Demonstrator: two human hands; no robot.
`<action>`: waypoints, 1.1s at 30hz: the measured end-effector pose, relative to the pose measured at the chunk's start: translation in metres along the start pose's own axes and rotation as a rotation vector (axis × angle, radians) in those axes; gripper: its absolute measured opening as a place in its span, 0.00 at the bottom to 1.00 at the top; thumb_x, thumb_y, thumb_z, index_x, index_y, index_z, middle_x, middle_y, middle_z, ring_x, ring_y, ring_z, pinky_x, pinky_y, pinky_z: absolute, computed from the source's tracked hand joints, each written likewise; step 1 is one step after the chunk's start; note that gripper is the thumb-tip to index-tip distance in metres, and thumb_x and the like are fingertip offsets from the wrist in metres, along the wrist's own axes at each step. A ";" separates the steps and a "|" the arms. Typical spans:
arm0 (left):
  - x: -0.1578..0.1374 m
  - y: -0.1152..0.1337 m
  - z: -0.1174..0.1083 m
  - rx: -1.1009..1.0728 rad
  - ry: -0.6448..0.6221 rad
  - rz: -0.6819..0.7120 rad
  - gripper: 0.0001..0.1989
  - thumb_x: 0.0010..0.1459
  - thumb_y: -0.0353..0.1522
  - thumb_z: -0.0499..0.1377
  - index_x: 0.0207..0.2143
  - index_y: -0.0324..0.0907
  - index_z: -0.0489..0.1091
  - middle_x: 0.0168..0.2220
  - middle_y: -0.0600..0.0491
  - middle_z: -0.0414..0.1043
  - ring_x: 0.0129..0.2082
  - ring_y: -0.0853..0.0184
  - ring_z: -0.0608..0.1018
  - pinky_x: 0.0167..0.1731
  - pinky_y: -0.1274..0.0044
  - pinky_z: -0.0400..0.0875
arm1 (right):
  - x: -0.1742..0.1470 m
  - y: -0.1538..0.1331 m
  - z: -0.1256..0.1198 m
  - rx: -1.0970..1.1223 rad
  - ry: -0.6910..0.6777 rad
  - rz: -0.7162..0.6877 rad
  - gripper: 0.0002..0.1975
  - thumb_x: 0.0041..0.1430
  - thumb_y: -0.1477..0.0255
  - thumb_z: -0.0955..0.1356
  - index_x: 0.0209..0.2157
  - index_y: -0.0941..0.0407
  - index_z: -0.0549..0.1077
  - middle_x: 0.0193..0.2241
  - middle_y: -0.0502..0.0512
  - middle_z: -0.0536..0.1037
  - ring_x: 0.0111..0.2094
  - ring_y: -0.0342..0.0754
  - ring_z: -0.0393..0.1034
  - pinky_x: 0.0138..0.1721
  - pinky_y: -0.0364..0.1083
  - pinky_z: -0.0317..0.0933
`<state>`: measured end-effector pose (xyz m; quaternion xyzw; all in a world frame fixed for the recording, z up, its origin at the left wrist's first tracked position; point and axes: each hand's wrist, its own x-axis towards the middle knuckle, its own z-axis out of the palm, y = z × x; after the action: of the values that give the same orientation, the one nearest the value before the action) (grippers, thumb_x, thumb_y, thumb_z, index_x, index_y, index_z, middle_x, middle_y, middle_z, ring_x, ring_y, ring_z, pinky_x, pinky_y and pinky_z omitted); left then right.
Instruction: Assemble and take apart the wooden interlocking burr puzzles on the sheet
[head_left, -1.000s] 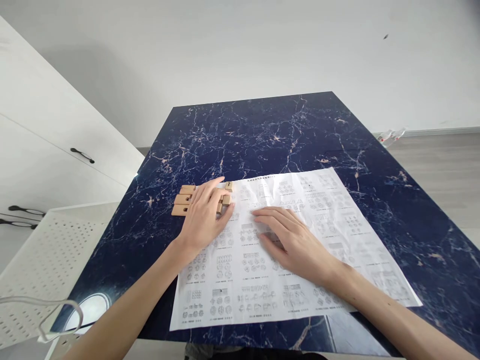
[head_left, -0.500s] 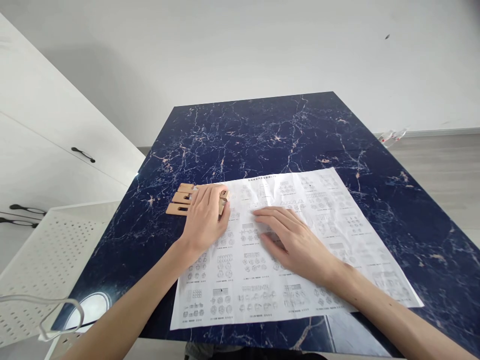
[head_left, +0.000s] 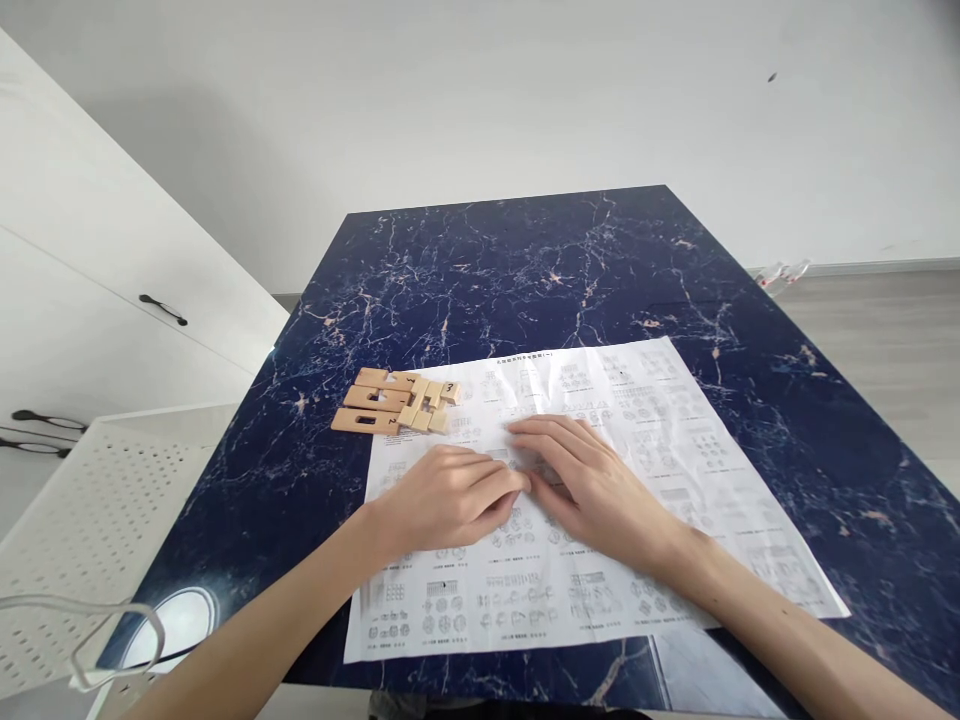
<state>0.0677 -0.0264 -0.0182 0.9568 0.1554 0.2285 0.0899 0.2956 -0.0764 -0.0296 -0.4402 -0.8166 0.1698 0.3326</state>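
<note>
A large printed paper sheet (head_left: 525, 620) with rows of small line drawings lies on the table under both hands. My right hand (head_left: 585, 475) rests flat on it, fingers stretched out to the left. Close beside its thumb is my left hand (head_left: 454, 500), fingers curled and pressed together; the space beneath its fingertips is hidden. Several wooden puzzle pieces (head_left: 367, 420) lie at the sheet's upper left corner, partly on the paper. They are notched and slotted, some marked with numbers, and paler pieces (head_left: 424, 405) lie against their right ends. Neither hand touches them.
The dark blue marbled tabletop (head_left: 487, 270) stretches to a white wall. On the left are white cabinets with black handles (head_left: 163, 310) and a perforated white panel (head_left: 90, 520). A white cable (head_left: 150, 610) hangs at the lower left, by a bright round reflection.
My left hand has left the wooden puzzle pieces and moved down and right, beside my right thumb. The pieces are now uncovered. My right hand has stayed on the sheet.
</note>
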 end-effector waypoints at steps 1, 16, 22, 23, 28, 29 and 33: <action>0.000 0.000 0.000 0.000 0.003 -0.006 0.07 0.74 0.27 0.57 0.40 0.41 0.73 0.29 0.57 0.80 0.25 0.69 0.81 0.28 0.75 0.75 | 0.000 0.000 0.000 0.002 -0.001 0.003 0.17 0.72 0.79 0.67 0.59 0.54 0.72 0.59 0.62 0.79 0.62 0.61 0.73 0.59 0.65 0.72; 0.001 0.000 -0.002 0.017 -0.007 -0.025 0.09 0.74 0.28 0.56 0.39 0.41 0.74 0.30 0.56 0.81 0.27 0.68 0.82 0.29 0.74 0.76 | 0.001 0.000 -0.001 0.006 -0.008 0.004 0.18 0.71 0.80 0.66 0.57 0.51 0.74 0.59 0.60 0.79 0.62 0.61 0.74 0.59 0.66 0.72; 0.000 -0.001 -0.002 0.011 -0.009 -0.017 0.09 0.74 0.27 0.56 0.40 0.41 0.74 0.30 0.56 0.81 0.27 0.68 0.82 0.28 0.75 0.76 | 0.001 0.000 -0.001 0.002 -0.018 0.007 0.17 0.72 0.80 0.66 0.58 0.52 0.73 0.59 0.60 0.79 0.62 0.60 0.73 0.60 0.66 0.72; 0.000 -0.001 -0.002 0.009 -0.011 -0.021 0.09 0.74 0.28 0.56 0.39 0.41 0.74 0.30 0.56 0.81 0.27 0.68 0.82 0.29 0.75 0.77 | 0.001 0.000 -0.001 0.003 -0.020 0.009 0.17 0.72 0.80 0.66 0.58 0.52 0.73 0.59 0.60 0.79 0.62 0.61 0.73 0.60 0.66 0.72; 0.000 0.000 -0.002 0.014 -0.011 -0.033 0.10 0.74 0.28 0.56 0.39 0.41 0.75 0.30 0.56 0.81 0.27 0.68 0.82 0.29 0.75 0.76 | 0.001 0.000 -0.001 0.009 -0.021 0.009 0.17 0.72 0.79 0.66 0.58 0.51 0.73 0.59 0.60 0.79 0.62 0.61 0.73 0.59 0.67 0.72; 0.000 0.000 -0.001 0.015 -0.010 -0.031 0.10 0.74 0.28 0.56 0.39 0.41 0.75 0.30 0.56 0.81 0.26 0.68 0.81 0.28 0.75 0.76 | 0.001 0.000 -0.001 0.009 -0.021 0.008 0.17 0.72 0.79 0.65 0.58 0.51 0.73 0.59 0.60 0.79 0.62 0.61 0.73 0.59 0.67 0.72; 0.000 0.000 -0.001 0.013 -0.007 -0.024 0.09 0.74 0.27 0.56 0.39 0.40 0.75 0.29 0.55 0.81 0.26 0.68 0.81 0.29 0.75 0.75 | 0.000 0.000 -0.001 0.003 -0.022 0.008 0.17 0.72 0.80 0.65 0.58 0.51 0.73 0.59 0.60 0.79 0.62 0.61 0.73 0.59 0.67 0.72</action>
<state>0.0667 -0.0260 -0.0175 0.9563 0.1682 0.2229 0.0872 0.2964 -0.0760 -0.0287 -0.4409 -0.8182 0.1771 0.3237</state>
